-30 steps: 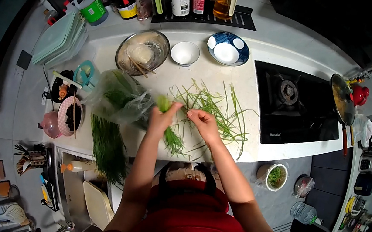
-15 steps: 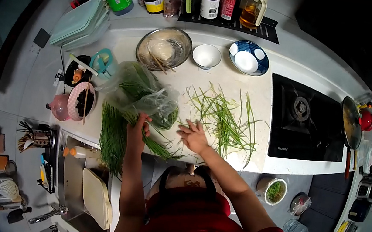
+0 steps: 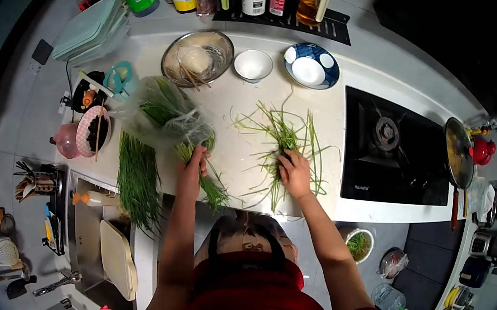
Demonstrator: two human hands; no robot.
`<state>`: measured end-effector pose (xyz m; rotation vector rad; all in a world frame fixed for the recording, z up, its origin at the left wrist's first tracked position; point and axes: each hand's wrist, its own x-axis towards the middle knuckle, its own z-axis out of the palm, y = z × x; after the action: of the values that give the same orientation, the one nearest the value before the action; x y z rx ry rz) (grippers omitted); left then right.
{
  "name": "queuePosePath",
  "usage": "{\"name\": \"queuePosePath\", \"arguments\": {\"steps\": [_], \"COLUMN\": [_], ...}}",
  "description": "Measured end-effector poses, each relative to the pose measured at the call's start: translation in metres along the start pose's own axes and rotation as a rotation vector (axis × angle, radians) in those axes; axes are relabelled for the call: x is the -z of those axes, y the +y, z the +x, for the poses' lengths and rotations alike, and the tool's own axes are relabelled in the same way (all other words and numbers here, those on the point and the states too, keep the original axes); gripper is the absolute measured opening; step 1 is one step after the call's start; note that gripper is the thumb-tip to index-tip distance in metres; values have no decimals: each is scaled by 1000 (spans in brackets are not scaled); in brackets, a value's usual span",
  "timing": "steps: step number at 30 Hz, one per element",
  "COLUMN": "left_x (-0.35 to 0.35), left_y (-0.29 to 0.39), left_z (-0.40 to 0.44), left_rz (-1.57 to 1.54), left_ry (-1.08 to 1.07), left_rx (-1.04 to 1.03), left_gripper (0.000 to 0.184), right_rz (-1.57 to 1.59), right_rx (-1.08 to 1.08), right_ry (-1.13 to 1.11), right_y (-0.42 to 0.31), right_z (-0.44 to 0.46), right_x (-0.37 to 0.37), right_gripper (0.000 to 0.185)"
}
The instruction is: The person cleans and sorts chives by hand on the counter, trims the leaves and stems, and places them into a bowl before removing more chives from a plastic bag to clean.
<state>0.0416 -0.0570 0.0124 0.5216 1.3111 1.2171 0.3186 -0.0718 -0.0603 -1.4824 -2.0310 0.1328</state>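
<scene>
My left hand (image 3: pixel 194 163) is closed round a small bunch of green chives (image 3: pixel 213 192) beside a clear plastic bag (image 3: pixel 163 112) with more greens inside. A larger pile of dark green chives (image 3: pixel 137 178) lies left of that hand and hangs over the counter edge. On the right, my right hand (image 3: pixel 294 172) has its fingers curled on loose, scattered stalks (image 3: pixel 283 133), gathering some of them under the fingertips.
Behind stand a metal bowl with dough (image 3: pixel 197 57), a white bowl (image 3: pixel 252 66) and a blue patterned bowl (image 3: pixel 311 66). A gas stove (image 3: pixel 387 148) is at the right. Pink bowl (image 3: pixel 94 131) at left; a bin (image 3: pixel 359 245) stands below the counter.
My left hand went from the middle to the left with the bunch. My right hand lay spread on the counter, then moved right onto the scattered stalks and curled. The camera view shifted too.
</scene>
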Motion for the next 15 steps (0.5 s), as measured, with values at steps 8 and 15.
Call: {"name": "queuePosePath", "arguments": {"steps": [8,15], "left_x": [-25,-32], "left_y": [-25,-35], "left_z": [-20,-42], "left_rz": [63,35], "left_ry": [-60,-6], "left_rx": [-25,-27], "left_gripper": [29,20], "right_rz": [-96,-208], "right_rx": [-468,-310], "right_ry": [-118,-169], "right_y": [-14,-21], "right_z": [-75,-90], "right_x": [6,-10], "right_gripper": [31,21]}}
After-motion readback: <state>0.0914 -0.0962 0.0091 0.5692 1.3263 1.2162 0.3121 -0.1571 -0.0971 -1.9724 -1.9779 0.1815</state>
